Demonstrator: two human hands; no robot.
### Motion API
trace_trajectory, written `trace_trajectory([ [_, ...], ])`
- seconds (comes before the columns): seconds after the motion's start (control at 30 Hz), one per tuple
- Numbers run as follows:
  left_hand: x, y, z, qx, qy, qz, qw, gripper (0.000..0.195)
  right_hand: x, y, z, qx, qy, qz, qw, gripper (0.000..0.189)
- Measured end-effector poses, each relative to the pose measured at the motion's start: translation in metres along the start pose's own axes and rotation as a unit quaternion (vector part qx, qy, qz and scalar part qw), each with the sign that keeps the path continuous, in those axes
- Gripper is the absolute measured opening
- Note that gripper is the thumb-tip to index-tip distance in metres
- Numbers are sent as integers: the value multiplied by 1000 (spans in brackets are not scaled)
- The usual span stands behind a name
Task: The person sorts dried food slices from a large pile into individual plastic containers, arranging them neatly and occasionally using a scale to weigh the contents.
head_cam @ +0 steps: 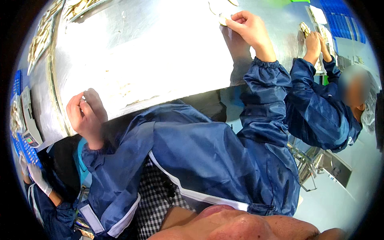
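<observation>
My right hand reaches over the far right part of the stainless steel table, its thumb and fingers pinching a small pale, flat slice. A thin curved strand and another pale piece lie just beyond it. Near the front left edge of the table, my left hand is held with fingers curled and fingertips close together; a tiny pale spot shows at the fingertips, and whether it is a held piece cannot be told. Small crumbs lie on the table between the hands. Glare hides much of the surface.
Trays of pale sliced pieces stand at the far left, past a table seam. A digital scale sits at the left edge. Co-workers are at the right and lower left. Blue crates are stacked at the upper right.
</observation>
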State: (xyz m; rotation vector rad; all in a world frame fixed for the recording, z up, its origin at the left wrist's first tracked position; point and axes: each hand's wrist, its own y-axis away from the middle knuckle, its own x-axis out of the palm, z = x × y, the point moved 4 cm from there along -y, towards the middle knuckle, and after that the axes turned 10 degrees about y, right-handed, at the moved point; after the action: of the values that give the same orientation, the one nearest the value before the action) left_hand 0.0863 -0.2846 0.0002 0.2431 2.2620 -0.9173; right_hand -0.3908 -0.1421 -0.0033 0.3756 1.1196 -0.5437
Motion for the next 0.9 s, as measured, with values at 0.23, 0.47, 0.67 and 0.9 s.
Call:
trace_trajectory([
  [0.23, -2, 0, -2, -2, -3, 10, 1000, 20, -20, 46, 67, -193, -46, -61, 978, 29],
  [0.47, 1, 3, 5, -5, 6, 10, 1000, 17, 3, 96, 151, -309, -56, 23, 949, 26],
  [0.67, 0, 1, 2, -1, 3, 8, 1000, 17, 13, 97, 156, -313, -49, 24, 948, 24],
  [0.9, -3, -4, -4, 4, -11, 9, 1000, 18, 14, 97, 157, -306, -31, 20, 951, 23],
])
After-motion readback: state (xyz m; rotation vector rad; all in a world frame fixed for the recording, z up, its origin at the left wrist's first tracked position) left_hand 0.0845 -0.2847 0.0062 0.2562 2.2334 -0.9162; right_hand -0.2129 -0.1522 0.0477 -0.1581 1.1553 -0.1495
